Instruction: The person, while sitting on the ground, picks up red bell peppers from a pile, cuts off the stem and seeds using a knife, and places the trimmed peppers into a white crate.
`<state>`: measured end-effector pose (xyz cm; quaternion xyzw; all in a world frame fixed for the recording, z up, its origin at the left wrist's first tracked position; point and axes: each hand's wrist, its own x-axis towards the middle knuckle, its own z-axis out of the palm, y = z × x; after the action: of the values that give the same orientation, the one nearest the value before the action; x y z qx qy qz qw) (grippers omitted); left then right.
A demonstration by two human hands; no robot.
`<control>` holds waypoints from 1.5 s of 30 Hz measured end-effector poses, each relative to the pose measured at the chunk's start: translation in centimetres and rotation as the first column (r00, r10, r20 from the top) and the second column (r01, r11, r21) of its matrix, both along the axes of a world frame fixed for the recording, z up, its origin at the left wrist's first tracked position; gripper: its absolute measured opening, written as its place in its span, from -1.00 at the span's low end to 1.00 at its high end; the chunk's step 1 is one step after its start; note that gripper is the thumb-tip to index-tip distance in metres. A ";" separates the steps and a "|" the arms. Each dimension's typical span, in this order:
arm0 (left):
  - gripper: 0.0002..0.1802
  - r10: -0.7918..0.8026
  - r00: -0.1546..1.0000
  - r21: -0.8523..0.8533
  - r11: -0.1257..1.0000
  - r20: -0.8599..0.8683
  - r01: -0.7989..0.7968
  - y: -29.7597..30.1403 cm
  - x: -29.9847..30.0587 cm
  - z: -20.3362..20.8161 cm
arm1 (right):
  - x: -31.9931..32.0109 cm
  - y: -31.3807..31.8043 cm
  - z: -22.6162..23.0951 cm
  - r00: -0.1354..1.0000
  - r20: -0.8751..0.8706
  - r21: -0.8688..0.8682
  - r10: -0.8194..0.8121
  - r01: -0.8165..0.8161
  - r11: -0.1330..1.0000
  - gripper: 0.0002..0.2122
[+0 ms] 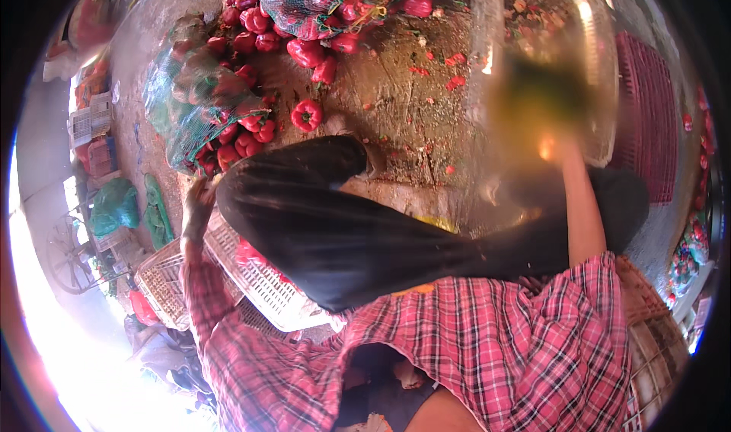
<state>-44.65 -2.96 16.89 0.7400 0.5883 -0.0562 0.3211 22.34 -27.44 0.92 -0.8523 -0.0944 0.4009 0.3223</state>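
Note:
My left hand (199,197) reaches beside my bent knee to the lower end of a green net bag (186,97), whose red bell peppers (228,156) spill out. Its fingertips are close to these peppers; the knee and the small size keep me from seeing whether they grip one. On the other side, my right forearm stretches to a pale tub (601,120) with red and pale scraps (533,17) inside. A dark green and yellow smear covers my right hand (563,146), so its fingers and anything in them are hidden.
A second net bag (297,5) lies at the far side among loose peppers. One pepper (306,116) sits apart on the wet, scrap-strewn floor (396,89). A white crate (266,280) stands by my left thigh, a dark red crate (646,112) beyond the tub.

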 end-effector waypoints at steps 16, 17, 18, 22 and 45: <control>-0.27 0.605 0.470 -0.284 0.758 0.643 -0.588 20.1 22.4 -35.0 | -5.7 -1.0 5.6 0.958 -0.044 -0.016 -0.282 0.281 0.959 -0.66; -0.25 0.637 0.372 -0.364 0.727 0.675 -0.583 19.1 21.6 -34.7 | -6.0 -0.6 5.7 0.970 -0.046 0.047 -0.240 0.242 0.969 -0.68; -0.23 0.666 0.270 -0.447 0.695 0.695 -0.564 17.8 20.9 -33.8 | -7.0 0.6 6.9 0.979 -0.042 0.108 -0.200 0.204 0.973 -0.69; -0.33 0.546 0.474 -0.367 0.830 0.691 -0.420 13.0 19.8 -25.8 | -13.4 6.5 12.1 0.989 -0.122 0.279 0.081 -0.044 0.959 -0.71; -0.30 0.146 0.256 -0.140 0.989 0.956 -0.042 -11.4 37.6 -5.5 | -17.2 1.1 10.7 0.835 0.060 0.196 0.547 -0.547 0.814 -0.68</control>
<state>-7.09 -14.40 11.40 0.5712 0.3121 0.3985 0.6462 5.12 -26.31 11.64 -0.7517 -0.3758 0.4644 0.2794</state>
